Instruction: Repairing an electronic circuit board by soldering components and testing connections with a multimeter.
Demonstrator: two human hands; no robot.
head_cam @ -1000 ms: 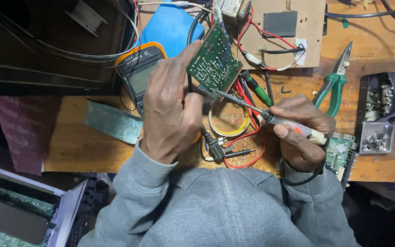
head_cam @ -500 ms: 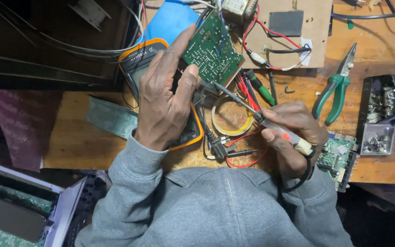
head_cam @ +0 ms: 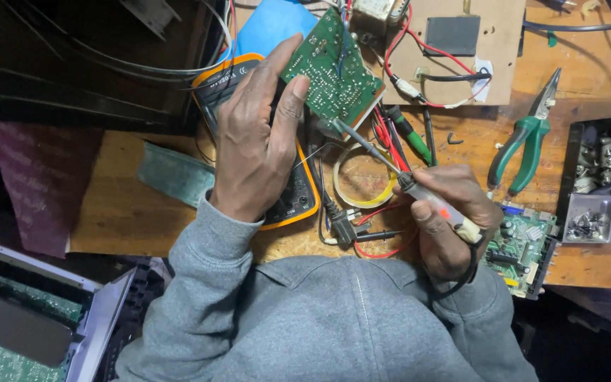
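**Soldering iron tip meeting a hand-held circuit board**

The left hand [head_cam: 259,138] is pinching the green circuit board [head_cam: 334,71] by its lower left edge, thumb and fingers closed on it, and is tilting it off the table [head_cam: 129,212] so that its near corner is facing the tool. The right hand [head_cam: 447,212] is wrapping closed around the handle of the soldering iron [head_cam: 404,180], pen-fashion, which is keeping the thin tip steady as it is touching the board's lower edge. The board is hanging above the yellow-edged meter [head_cam: 295,191], beside a ring of yellow tape [head_cam: 362,177]. Green-handled pliers [head_cam: 528,138] are lying well apart to the right, near a tray of screws [head_cam: 588,219]. A second board [head_cam: 521,247] is lying just beside the right wrist.
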